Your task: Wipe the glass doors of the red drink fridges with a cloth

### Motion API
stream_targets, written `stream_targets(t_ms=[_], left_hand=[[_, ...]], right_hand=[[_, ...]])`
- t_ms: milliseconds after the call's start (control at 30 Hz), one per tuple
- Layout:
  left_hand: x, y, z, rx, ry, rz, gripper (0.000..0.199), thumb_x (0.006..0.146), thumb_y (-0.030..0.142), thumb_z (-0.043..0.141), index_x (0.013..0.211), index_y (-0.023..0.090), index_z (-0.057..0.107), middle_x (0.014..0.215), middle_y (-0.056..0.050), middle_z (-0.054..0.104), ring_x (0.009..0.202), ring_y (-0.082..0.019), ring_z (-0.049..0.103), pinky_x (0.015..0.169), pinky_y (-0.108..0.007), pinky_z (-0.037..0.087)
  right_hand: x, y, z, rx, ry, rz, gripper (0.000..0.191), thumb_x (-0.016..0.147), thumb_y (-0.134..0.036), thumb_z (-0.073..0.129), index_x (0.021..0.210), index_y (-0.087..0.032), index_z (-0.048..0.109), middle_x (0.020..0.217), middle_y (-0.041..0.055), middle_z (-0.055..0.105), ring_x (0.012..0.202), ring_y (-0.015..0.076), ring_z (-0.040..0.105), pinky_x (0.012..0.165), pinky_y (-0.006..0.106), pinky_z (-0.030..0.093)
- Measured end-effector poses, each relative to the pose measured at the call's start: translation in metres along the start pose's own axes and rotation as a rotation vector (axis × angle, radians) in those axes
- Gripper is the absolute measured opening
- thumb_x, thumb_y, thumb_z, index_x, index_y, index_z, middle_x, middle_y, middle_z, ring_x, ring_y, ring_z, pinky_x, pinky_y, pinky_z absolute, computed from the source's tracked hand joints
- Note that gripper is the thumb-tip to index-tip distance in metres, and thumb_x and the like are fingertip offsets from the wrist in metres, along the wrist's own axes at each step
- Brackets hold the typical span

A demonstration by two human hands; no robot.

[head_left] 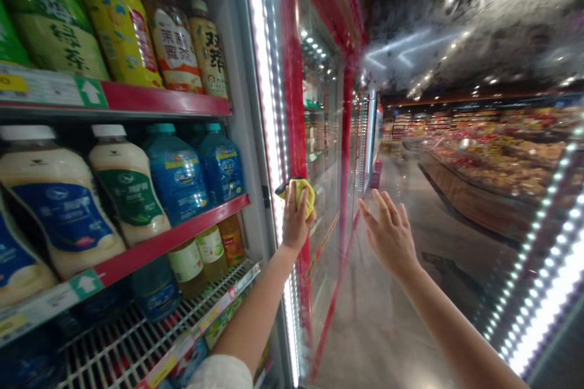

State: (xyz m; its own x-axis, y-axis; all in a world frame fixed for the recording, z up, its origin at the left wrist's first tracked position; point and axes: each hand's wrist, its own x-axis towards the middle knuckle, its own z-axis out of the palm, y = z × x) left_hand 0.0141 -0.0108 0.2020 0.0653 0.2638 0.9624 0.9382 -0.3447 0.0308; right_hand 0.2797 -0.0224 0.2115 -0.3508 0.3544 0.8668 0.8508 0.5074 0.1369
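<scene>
My left hand (295, 228) grips a yellow cloth (302, 187) with a dark edge. The cloth lies against the lit LED strip (267, 67) and red frame (294, 97) at the side of an open drinks fridge. My right hand (390, 237) is raised to the right, its fingers stretched out and slightly apart, holding nothing. Whether its palm touches the clear door glass in front of it, I cannot tell.
On the left, fridge shelves (182, 228) with red edges hold several bottles (177, 170). More red-framed fridges (349, 109) run ahead. A second lit LED strip (547, 316) slants at lower right. Beyond it a long produce display (483, 188) borders the shiny floor (365, 340).
</scene>
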Motion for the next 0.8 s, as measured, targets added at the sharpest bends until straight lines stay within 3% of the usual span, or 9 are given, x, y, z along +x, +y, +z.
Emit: stream_targets(t_ms=[100,167,367,433,533,633,700,800], left_hand=[[0.049,-0.001,-0.008,-0.019,0.051,-0.054,0.088,0.088,0.011,0.063,0.162,0.032,0.022,0.174,-0.008,0.01,0.159,-0.031,0.018,0.123,-0.053,0.038],[0.06,0.004,-0.009,-0.023,0.078,-0.062,0.086,0.089,0.012,0.062,0.162,0.031,0.022,0.174,-0.009,0.008,0.159,-0.03,0.017,0.124,-0.053,0.036],[0.007,0.008,-0.002,0.0,-0.018,0.062,0.088,0.089,0.016,0.064,0.163,0.032,0.019,0.173,-0.015,0.012,0.157,-0.035,0.023,0.116,-0.058,0.044],[0.011,0.008,-0.002,-0.004,0.024,0.019,0.088,0.089,0.015,0.064,0.163,0.031,0.018,0.173,-0.016,0.014,0.158,-0.034,0.021,0.117,-0.057,0.043],[0.051,0.015,-0.005,-0.022,0.147,-0.066,0.084,0.091,0.016,0.062,0.163,0.026,0.019,0.173,-0.017,0.011,0.158,-0.034,0.02,0.121,-0.057,0.037],[0.08,0.022,-0.009,-0.051,0.155,-0.045,0.08,0.091,0.018,0.063,0.161,0.027,0.025,0.173,-0.014,0.015,0.157,-0.034,0.024,0.121,-0.055,0.039],[0.074,0.02,-0.011,-0.066,0.081,0.067,0.078,0.091,0.019,0.064,0.16,0.03,0.03,0.171,-0.011,0.022,0.156,-0.033,0.027,0.12,-0.054,0.041],[0.043,0.009,-0.012,-0.056,-0.032,0.242,0.077,0.091,0.02,0.065,0.159,0.034,0.031,0.17,-0.009,0.029,0.154,-0.031,0.033,0.119,-0.055,0.043]], right_hand=[[0.002,-0.003,0.009,0.021,0.011,0.018,0.074,0.096,-0.011,0.052,0.162,-0.032,0.026,0.166,0.0183,0.033,0.152,0.0391,0.031,0.112,0.074,0.035],[0.001,-0.004,0.013,0.033,0.018,0.026,0.08,0.096,-0.011,0.051,0.164,-0.035,0.016,0.167,0.0181,0.032,0.152,0.0405,0.031,0.11,0.076,0.036],[-0.004,-0.004,0.01,0.056,0.032,0.025,0.092,0.096,-0.008,0.05,0.164,-0.041,-0.002,0.17,0.014,0.024,0.152,0.0405,0.032,0.111,0.076,0.036],[-0.005,-0.004,0.008,0.05,0.031,0.016,0.093,0.096,-0.007,0.05,0.164,-0.041,-0.005,0.17,0.0142,0.025,0.152,0.0404,0.032,0.111,0.075,0.037],[-0.005,-0.003,0.007,0.043,0.03,0.012,0.094,0.096,-0.006,0.05,0.163,-0.041,-0.006,0.168,0.0149,0.031,0.151,0.0396,0.034,0.111,0.075,0.037],[-0.006,-0.003,0.007,0.046,0.029,0.017,0.094,0.096,-0.006,0.051,0.163,-0.042,-0.006,0.167,0.0144,0.034,0.15,0.0391,0.036,0.112,0.074,0.037],[-0.006,-0.002,0.007,0.051,0.03,0.018,0.093,0.097,-0.007,0.051,0.163,-0.042,-0.004,0.168,0.0133,0.032,0.15,0.0386,0.036,0.112,0.073,0.037],[-0.005,-0.001,0.006,0.056,0.028,0.019,0.091,0.097,-0.007,0.049,0.163,-0.043,-0.002,0.169,0.0112,0.028,0.151,0.0374,0.037,0.113,0.073,0.036]])
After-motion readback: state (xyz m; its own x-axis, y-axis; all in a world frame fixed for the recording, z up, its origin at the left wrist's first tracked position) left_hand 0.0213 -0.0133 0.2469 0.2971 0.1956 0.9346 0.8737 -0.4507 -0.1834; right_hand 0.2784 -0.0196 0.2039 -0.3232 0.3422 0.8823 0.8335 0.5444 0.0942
